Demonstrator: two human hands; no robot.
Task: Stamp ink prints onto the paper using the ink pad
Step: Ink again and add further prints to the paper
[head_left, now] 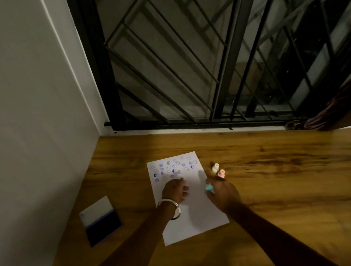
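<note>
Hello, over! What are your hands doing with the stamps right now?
Left hand flat on paper. Right hand on blue stamp. Ink pad open, far left. Nothing blocking.

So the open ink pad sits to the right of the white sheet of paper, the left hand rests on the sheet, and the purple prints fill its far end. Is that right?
Not quite. The head view shows the open dark ink pad on the left of the white paper sheet, near the wall. The left hand does rest on the sheet, and the purple stamped prints fill its far end.

The right hand hides most of a blue stamp (shape unclear); prints blur.
</note>
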